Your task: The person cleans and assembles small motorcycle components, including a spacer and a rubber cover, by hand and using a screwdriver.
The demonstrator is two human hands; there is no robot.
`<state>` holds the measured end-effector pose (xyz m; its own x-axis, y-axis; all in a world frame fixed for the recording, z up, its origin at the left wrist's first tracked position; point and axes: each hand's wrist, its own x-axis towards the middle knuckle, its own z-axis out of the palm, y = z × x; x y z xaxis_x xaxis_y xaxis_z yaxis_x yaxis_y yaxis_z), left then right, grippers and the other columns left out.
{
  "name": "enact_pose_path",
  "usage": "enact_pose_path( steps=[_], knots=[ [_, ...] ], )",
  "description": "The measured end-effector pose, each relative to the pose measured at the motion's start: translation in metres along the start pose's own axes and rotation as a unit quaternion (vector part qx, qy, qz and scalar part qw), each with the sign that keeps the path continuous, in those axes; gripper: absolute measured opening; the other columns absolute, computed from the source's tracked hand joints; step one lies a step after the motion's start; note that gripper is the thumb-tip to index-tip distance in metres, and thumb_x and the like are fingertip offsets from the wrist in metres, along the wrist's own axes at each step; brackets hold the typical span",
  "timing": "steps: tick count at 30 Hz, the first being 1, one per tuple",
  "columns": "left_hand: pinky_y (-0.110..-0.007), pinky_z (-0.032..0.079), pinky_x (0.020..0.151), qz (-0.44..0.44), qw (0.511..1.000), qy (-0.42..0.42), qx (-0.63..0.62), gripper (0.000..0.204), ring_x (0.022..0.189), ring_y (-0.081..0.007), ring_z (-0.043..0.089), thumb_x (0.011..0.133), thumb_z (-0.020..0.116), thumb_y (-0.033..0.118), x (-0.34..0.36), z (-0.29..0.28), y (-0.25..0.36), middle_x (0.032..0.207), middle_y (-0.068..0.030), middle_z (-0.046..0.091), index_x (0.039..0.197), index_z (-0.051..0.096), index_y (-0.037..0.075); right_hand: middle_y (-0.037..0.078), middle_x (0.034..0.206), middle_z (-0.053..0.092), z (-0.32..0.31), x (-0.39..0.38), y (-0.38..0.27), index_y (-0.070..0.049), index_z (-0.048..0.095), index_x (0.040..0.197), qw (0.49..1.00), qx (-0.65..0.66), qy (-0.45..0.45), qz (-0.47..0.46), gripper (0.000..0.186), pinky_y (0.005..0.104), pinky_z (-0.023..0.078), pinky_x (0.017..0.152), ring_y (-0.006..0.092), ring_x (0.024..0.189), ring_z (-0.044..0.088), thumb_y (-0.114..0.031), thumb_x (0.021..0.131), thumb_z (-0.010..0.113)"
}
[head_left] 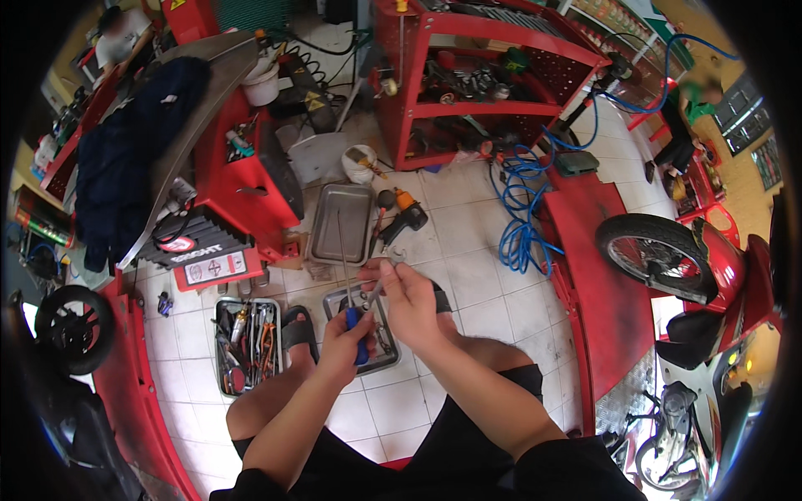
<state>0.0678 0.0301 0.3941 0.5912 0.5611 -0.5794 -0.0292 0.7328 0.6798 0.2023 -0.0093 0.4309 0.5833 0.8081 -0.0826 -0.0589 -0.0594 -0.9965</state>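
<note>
My left hand (pixel 339 344) is wrapped round the blue handle of a screwdriver (pixel 362 349), whose long thin shaft points up and away from me. Close beside it, my right hand (pixel 406 302) is closed in a pinch on a small grey metal part (pixel 375 291); its exact kind is too small to tell. Below both hands, between my feet, lies a metal tray (pixel 389 362) with small metal pieces in it, partly hidden by my hands. A second metal tray (pixel 355 219) rests farther off on the tiles, beyond the screwdriver's tip.
A tool tray (pixel 278 321) full of hand tools is by my left foot. Ahead lie an orange-and-black power tool (pixel 408 219) and a white tub (pixel 359 169) with a brush. A blue hose (pixel 525 244) coils near a red cart (pixel 493 109). Motorcycle wheels (pixel 603 250) flank me.
</note>
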Motion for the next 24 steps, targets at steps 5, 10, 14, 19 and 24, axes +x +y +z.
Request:
enact_pose_path(
  steps=[5, 10, 14, 19, 24],
  knots=[
    [-0.027, 0.040, 0.042, -0.052, 0.999, 0.005, -0.006, 0.020, 0.050, -0.0117, 0.051, 0.092, 0.064, 0.024, -0.001, -0.005, 0.003, 0.066, -0.0009, 0.051, 0.092, 0.054, 0.006, 0.010, 0.083, 0.068, 0.004, 0.006, 0.000, 0.005, 0.062, 0.106, 0.998, 0.054, -0.012, -0.017, 0.036, 0.0281, 0.050, 0.070, 0.0135, 0.074, 0.062, -0.028, 0.101, 0.047],
    [-0.026, 0.038, 0.039, -0.050, 0.998, -0.022, 0.036, 0.026, 0.046, -0.0118, 0.048, 0.095, 0.059, 0.031, -0.004, 0.008, -0.004, 0.062, -0.0013, 0.049, 0.089, 0.054, 0.005, 0.008, 0.084, 0.066, -0.009, 0.007, -0.010, 0.007, 0.060, 0.111, 0.997, 0.071, -0.029, 0.012, 0.036, 0.0253, 0.049, 0.074, 0.0118, 0.078, 0.060, -0.024, 0.103, 0.043],
    [-0.027, 0.038, 0.036, -0.003, 0.995, -0.029, 0.100, 0.030, 0.043, -0.0123, 0.047, 0.097, 0.055, 0.033, -0.008, 0.013, -0.001, 0.058, -0.0014, 0.047, 0.089, 0.054, 0.003, 0.006, 0.087, 0.066, -0.012, 0.011, -0.008, 0.004, 0.062, 0.109, 0.997, 0.057, -0.031, 0.045, 0.035, 0.0247, 0.049, 0.068, 0.0098, 0.077, 0.059, -0.027, 0.102, 0.047],
    [-0.027, 0.039, 0.036, 0.025, 0.998, -0.005, 0.066, 0.030, 0.045, -0.0117, 0.048, 0.098, 0.053, 0.032, -0.002, 0.004, 0.011, 0.061, -0.0007, 0.047, 0.091, 0.054, 0.004, 0.004, 0.081, 0.066, -0.021, 0.018, -0.006, 0.001, 0.066, 0.097, 0.990, 0.115, 0.078, 0.039, 0.030, 0.0269, 0.051, 0.063, 0.0122, 0.075, 0.062, -0.027, 0.098, 0.054],
    [-0.028, 0.041, 0.039, 0.037, 0.997, -0.010, 0.063, 0.031, 0.047, -0.0135, 0.049, 0.098, 0.051, 0.035, -0.003, -0.005, 0.011, 0.064, -0.0004, 0.045, 0.096, 0.052, 0.004, 0.003, 0.082, 0.061, -0.027, 0.018, -0.014, -0.001, 0.067, 0.103, 0.990, 0.087, 0.071, 0.088, 0.028, 0.0273, 0.051, 0.064, 0.0107, 0.076, 0.058, -0.026, 0.096, 0.056]
  ],
)
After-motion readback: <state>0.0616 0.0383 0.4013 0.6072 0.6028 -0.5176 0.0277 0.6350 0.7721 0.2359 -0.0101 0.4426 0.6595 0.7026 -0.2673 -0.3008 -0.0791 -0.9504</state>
